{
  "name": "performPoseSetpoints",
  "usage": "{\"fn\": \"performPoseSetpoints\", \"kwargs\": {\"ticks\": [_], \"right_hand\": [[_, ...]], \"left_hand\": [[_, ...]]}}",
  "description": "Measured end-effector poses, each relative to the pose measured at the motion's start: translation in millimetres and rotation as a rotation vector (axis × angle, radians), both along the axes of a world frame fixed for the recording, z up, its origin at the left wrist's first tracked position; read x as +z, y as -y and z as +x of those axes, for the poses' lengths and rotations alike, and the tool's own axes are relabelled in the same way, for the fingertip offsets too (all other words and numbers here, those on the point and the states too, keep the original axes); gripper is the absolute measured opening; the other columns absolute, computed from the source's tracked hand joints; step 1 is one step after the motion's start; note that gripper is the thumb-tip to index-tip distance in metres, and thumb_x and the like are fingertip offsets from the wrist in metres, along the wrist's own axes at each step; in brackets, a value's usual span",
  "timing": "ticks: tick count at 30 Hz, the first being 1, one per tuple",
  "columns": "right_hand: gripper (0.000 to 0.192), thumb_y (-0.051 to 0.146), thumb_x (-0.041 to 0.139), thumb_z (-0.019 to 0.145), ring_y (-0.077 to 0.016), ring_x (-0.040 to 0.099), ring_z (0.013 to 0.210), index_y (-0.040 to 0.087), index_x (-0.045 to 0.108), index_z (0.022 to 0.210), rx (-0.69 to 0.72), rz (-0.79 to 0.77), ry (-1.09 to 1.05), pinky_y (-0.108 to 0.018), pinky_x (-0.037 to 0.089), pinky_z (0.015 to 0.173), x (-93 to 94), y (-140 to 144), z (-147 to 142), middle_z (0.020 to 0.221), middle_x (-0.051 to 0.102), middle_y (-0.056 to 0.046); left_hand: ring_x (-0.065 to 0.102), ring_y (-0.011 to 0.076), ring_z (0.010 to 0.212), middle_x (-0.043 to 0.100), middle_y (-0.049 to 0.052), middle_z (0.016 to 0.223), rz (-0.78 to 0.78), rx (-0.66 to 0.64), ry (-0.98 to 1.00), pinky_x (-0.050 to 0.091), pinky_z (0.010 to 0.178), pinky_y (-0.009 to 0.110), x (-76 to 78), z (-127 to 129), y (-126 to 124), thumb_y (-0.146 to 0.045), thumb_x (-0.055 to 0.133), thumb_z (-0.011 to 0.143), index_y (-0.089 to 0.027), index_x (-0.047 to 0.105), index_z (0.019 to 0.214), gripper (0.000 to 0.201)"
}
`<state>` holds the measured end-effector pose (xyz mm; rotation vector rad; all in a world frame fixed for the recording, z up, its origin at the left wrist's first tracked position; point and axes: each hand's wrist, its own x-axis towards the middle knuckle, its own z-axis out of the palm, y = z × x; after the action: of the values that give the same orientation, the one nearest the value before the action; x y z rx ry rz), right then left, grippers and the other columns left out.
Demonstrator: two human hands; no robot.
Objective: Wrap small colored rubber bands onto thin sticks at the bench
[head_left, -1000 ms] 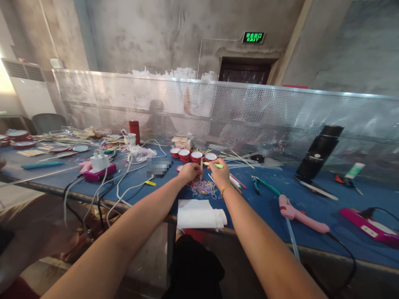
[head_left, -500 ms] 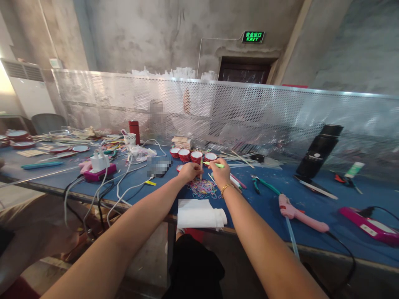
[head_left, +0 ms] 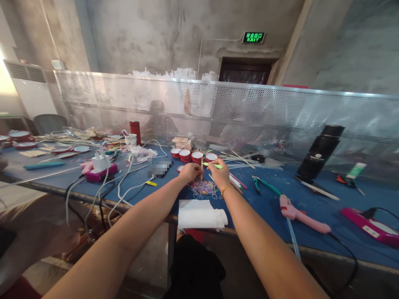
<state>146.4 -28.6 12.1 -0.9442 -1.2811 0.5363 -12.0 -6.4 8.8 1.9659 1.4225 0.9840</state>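
Observation:
A slim wooden stick [head_left: 202, 171] stands upright in the closed fingers of my left hand [head_left: 190, 172]. My right hand [head_left: 220, 172] grips a light green marker pen [head_left: 215, 165], its tip pointing left at the upper part of the stick. Whether the tip touches the wood is too small to tell. Below both hands lies a loose heap of colourful rubber bands [head_left: 204, 189]. Just beyond the hands are short stacks of red-rimmed round pieces with white tops [head_left: 196, 156]. More pens [head_left: 236, 182] lie beside my right wrist.
Folded white cloth [head_left: 202, 214] lies at the near table edge. To the right are pliers [head_left: 266, 184], a pink glue gun [head_left: 301, 216] and a black bottle [head_left: 321, 153]. Leftward lie white cables, a purple power strip [head_left: 100, 173] and a red flask [head_left: 135, 132]. A perforated metal screen [head_left: 187, 99] runs behind.
The view has shifted very slightly. My hands stay almost in place, with only a small movement of the marker pen against or beside the stick.

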Motion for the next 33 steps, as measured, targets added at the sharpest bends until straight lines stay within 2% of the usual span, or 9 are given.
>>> {"fn": "performPoseSetpoints", "kwargs": {"ticks": [4, 10, 16, 21, 27, 33], "right_hand": [[0.014, 0.037, 0.06, 0.065, -0.0188, 0.055, 0.062, 0.025, 0.057, 0.061, -0.06, -0.03, -0.014, -0.029, 0.043, 0.062, -0.1, -0.9, 0.8, 0.06, 0.065, 0.0], [0.016, 0.04, 0.062, 0.065, -0.0187, 0.056, 0.062, 0.024, 0.058, 0.064, 0.023, -0.001, -0.009, -0.029, 0.044, 0.063, -0.2, -1.2, -0.8, 0.063, 0.067, 0.0], [0.014, 0.038, 0.06, 0.065, -0.019, 0.056, 0.061, 0.025, 0.057, 0.063, -0.036, -0.027, -0.019, -0.029, 0.043, 0.061, -0.2, -1.3, 0.5, 0.062, 0.067, 0.0], [0.015, 0.038, 0.062, 0.066, -0.0191, 0.057, 0.063, 0.024, 0.058, 0.064, 0.023, 0.01, -0.011, -0.029, 0.044, 0.063, -0.5, -1.2, -0.6, 0.063, 0.067, 0.0], [0.014, 0.037, 0.06, 0.065, -0.0181, 0.055, 0.06, 0.024, 0.056, 0.061, -0.029, -0.025, -0.034, -0.029, 0.043, 0.062, 0.7, -0.7, 0.1, 0.061, 0.066, 0.0], [0.016, 0.04, 0.062, 0.067, -0.0197, 0.06, 0.064, 0.024, 0.057, 0.066, 0.036, -0.014, -0.028, -0.03, 0.045, 0.065, 0.3, -0.5, -0.8, 0.063, 0.067, 0.0]], "left_hand": [[0.063, 0.0141, 0.066, 0.073, 0.001, 0.073, -0.024, 0.016, 0.019, 0.044, 0.062, 0.024, 1.1, 0.5, 1.7, -0.039, 0.075, 0.079, -0.018, 0.072, 0.074, 0.022], [0.061, 0.0144, 0.065, 0.072, 0.001, 0.07, 0.009, -0.002, -0.005, 0.043, 0.062, 0.025, 2.2, 0.4, 2.4, -0.039, 0.073, 0.08, -0.017, 0.071, 0.07, 0.024], [0.062, 0.014, 0.065, 0.072, 0.001, 0.07, 0.006, 0.007, 0.007, 0.045, 0.065, 0.025, 3.0, 0.6, 2.6, -0.037, 0.075, 0.079, -0.017, 0.072, 0.07, 0.022], [0.061, 0.0146, 0.064, 0.07, 0.001, 0.066, 0.017, 0.003, -0.019, 0.044, 0.061, 0.024, 1.1, -0.8, 0.3, -0.04, 0.074, 0.079, -0.017, 0.073, 0.069, 0.025], [0.062, 0.0147, 0.065, 0.073, 0.001, 0.071, -0.014, 0.007, 0.017, 0.045, 0.064, 0.025, 3.0, -0.2, 2.0, -0.035, 0.075, 0.079, -0.017, 0.073, 0.071, 0.02], [0.062, 0.0147, 0.066, 0.071, 0.001, 0.069, 0.012, 0.007, 0.003, 0.045, 0.065, 0.025, 2.0, 0.3, 1.9, -0.036, 0.074, 0.079, -0.017, 0.072, 0.07, 0.022]]}}
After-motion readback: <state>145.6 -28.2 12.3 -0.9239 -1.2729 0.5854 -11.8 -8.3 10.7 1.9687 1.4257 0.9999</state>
